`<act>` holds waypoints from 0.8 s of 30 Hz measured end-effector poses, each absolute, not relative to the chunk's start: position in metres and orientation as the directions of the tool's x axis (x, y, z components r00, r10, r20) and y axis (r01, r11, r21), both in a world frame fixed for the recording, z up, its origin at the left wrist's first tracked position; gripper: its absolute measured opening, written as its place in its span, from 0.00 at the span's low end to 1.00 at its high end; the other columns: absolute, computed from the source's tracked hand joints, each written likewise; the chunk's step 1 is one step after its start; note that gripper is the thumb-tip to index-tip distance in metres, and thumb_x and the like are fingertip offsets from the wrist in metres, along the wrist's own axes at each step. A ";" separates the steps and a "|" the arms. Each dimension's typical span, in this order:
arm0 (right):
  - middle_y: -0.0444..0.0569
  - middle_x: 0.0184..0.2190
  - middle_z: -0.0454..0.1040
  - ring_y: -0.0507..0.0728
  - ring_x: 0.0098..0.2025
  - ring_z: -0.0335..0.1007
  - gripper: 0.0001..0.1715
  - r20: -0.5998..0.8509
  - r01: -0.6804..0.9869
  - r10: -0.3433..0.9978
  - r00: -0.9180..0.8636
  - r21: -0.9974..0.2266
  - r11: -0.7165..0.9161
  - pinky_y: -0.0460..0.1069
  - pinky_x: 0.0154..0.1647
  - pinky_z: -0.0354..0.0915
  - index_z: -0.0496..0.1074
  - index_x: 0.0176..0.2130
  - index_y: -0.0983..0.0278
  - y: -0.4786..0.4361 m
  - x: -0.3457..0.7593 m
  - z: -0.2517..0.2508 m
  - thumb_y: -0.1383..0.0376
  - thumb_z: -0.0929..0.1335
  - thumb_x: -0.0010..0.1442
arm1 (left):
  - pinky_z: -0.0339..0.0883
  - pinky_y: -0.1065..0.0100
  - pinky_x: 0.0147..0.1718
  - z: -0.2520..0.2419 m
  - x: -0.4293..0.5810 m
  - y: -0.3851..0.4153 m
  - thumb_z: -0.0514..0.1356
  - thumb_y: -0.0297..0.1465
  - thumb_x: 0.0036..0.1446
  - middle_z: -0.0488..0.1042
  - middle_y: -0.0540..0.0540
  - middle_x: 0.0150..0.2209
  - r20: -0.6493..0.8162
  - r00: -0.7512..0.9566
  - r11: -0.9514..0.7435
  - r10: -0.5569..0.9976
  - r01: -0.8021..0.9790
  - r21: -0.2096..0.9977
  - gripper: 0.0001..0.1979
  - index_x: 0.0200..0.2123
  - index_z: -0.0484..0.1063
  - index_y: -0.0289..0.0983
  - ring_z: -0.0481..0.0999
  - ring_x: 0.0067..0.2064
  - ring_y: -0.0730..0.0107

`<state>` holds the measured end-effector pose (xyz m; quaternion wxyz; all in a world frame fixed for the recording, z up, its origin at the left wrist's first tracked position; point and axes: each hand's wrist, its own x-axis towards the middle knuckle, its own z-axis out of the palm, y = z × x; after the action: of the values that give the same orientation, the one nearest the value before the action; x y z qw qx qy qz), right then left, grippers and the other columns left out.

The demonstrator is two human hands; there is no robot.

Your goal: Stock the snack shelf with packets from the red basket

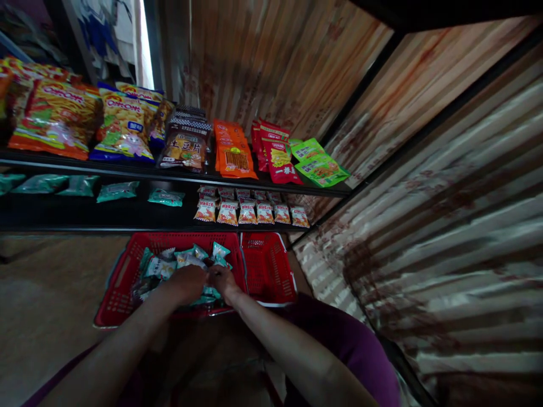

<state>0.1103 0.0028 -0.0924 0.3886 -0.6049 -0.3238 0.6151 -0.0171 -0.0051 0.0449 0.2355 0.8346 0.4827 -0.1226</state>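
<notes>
Both of my hands are down in a red plastic basket (pixel 121 282) among small teal and white snack packets (pixel 161 267). My left hand (pixel 189 284) is curled over the packets near the middle, its fingertips hidden. Close against it on the right, my right hand (pixel 223 281) has its fingers bent in and pressed together. Whatever lies between the fingers is too dark and covered to make out. More teal packets (pixel 220 250) lie loose around both hands.
A second red basket (pixel 267 265) adjoins on the right. The lower shelf (pixel 85 217) bears teal packets (pixel 117 192) and rows of small white-orange packets (pixel 247 212). Larger snack bags (pixel 125 124) stand on the upper shelf. A pleated curtain (pixel 424 237) hangs at the right.
</notes>
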 end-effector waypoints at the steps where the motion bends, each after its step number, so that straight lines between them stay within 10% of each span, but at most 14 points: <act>1: 0.38 0.19 0.66 0.50 0.23 0.65 0.11 -0.493 -0.090 0.869 0.037 -0.868 -0.488 0.48 0.31 0.65 0.68 0.24 0.64 0.001 0.113 -0.089 0.65 0.73 0.40 | 0.69 0.62 0.40 0.048 -0.016 -0.005 0.48 0.20 0.52 0.77 0.31 0.40 -0.431 0.495 -0.422 0.754 0.869 0.258 0.18 0.38 0.76 0.30 0.77 0.43 0.55; 24: 0.42 0.25 0.73 0.54 0.27 0.73 0.30 -0.486 -0.163 0.873 0.034 -0.865 -0.475 0.49 0.30 0.66 0.73 0.31 0.65 0.025 0.130 -0.076 0.48 0.77 0.32 | 0.66 0.55 0.48 -0.024 -0.062 0.012 0.46 0.22 0.57 0.74 0.32 0.47 -0.507 0.447 -0.353 0.737 0.894 0.276 0.18 0.45 0.72 0.30 0.74 0.49 0.52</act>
<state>0.1296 0.0251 -0.0757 0.4136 -0.5881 -0.3021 0.6260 -0.0625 0.0123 -0.0244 0.2633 0.8088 0.5042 -0.1492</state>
